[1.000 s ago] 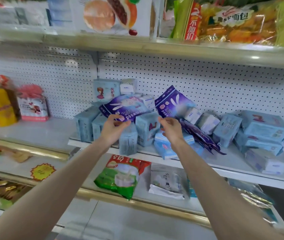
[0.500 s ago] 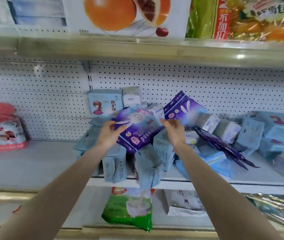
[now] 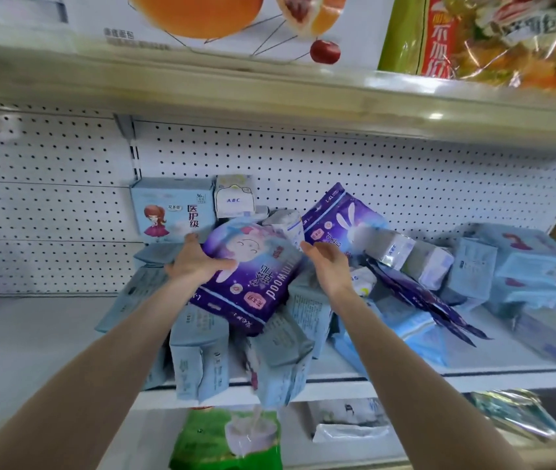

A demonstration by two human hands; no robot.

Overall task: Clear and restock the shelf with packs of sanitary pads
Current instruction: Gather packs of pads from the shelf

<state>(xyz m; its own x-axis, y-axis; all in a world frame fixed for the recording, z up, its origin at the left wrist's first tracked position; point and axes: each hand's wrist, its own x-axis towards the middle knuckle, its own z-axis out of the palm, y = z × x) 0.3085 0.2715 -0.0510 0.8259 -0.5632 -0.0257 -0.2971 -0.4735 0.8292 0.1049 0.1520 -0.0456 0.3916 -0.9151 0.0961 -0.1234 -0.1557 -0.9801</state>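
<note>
A purple pad pack (image 3: 253, 279) lies tilted on top of a heap of pale blue pad packs (image 3: 202, 354) on the white shelf (image 3: 473, 374). My left hand (image 3: 191, 259) grips its left edge, thumb across the front. My right hand (image 3: 327, 266) touches its right edge with relaxed fingers. A second purple pack (image 3: 341, 218) with a rabbit leans behind the right hand. A blue box with a cartoon girl (image 3: 171, 208) stands at the back.
More blue and white packs (image 3: 521, 266) are piled at the right end of the shelf. A pegboard back wall (image 3: 405, 188) closes the rear. Below hangs a green bag (image 3: 229, 439). Bread bags (image 3: 494, 35) fill the upper shelf.
The view has moved closer and upward. Both hands have lifted the purple pack up off the heap and tilted it toward me; the right hand came from the heap to the pack's edge.
</note>
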